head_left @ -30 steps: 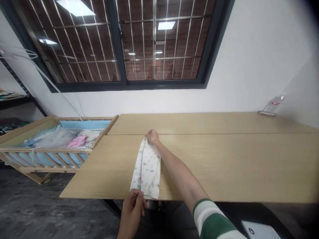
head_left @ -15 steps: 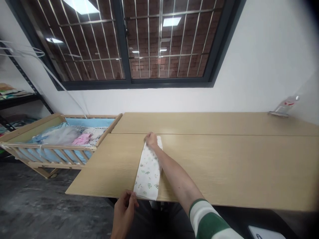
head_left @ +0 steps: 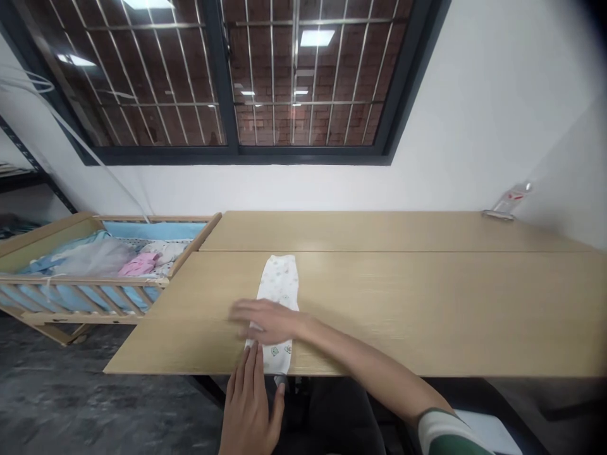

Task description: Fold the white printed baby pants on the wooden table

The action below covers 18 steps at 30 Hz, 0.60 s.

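Observation:
A white cloth [head_left: 279,278] with a small green print lies folded in a long narrow strip on the wooden table [head_left: 403,303]. Its near end reaches the table's front edge. My right hand [head_left: 270,321] stretches across the middle of the strip, fingers extended to the left and blurred by motion. Below it, my left hand [head_left: 251,395] rests flat at the near left corner of the cloth, fingers straight and thumb apart. Neither hand grips the cloth. Part of the strip is hidden under the right hand.
A wooden crib [head_left: 109,281] with blue lining and a pink cloth [head_left: 139,264] stands left of the table. A clear plastic packet [head_left: 507,202] sits at the back right. Behind the table is a barred window [head_left: 303,82]. A pale flat object [head_left: 488,430] lies below at right.
My right hand has let go of the cloth's far end and moved down to its middle. My left hand has opened from a pinch and flattened at the near corner. The view has shifted slightly.

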### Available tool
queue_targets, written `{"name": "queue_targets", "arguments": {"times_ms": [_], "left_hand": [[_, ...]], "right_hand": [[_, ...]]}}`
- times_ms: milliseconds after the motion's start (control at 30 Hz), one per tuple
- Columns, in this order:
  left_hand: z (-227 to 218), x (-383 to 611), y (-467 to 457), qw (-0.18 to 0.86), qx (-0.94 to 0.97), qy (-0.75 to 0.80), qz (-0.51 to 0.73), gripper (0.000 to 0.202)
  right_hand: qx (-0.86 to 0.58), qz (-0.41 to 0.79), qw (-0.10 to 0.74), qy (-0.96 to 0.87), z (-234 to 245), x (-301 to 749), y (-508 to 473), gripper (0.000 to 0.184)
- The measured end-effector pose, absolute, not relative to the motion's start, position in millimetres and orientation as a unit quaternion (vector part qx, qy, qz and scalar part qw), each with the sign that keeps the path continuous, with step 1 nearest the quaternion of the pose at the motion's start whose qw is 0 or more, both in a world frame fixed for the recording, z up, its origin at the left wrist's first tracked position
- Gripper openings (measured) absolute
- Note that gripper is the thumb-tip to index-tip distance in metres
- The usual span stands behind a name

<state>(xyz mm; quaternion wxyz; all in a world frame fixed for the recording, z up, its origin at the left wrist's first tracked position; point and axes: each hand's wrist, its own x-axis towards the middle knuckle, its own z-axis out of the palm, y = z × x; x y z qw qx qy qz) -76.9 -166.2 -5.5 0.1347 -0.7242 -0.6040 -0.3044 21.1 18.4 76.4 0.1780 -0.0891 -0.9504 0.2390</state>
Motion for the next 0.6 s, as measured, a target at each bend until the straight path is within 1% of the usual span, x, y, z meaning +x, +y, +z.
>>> {"name": "queue_targets", "arguments": {"times_ms": [100, 233, 300, 400, 600], "left_hand": [[-23, -70, -166, 0.182, -0.723, -0.608, -0.273, 0.069], [-40, -71, -170, 0.226, -0.737, -0.591, -0.239, 0.055], [-39, -74, -171, 0.230, -0.741, -0.594, -0.213, 0.057], [-31, -76, -172, 0.219, -0.745, -0.601, -0.191, 0.061], [-26, -76, -171, 0.211, -0.746, -0.599, -0.198, 0.062]], "right_hand": [[-0.049, 0.241, 0.126, -0.961, 67, 32, -5, 0.050], [-0.076, 0.252, 0.071, -0.962, 47, 43, -9, 0.056], [-0.104, 0.249, 0.046, -0.962, 40, 48, 2, 0.059], [-0.166, 0.245, 0.042, -0.954, 34, 53, 34, 0.064], [-0.294, 0.203, 0.044, -0.933, 29, 58, 121, 0.071]]}}
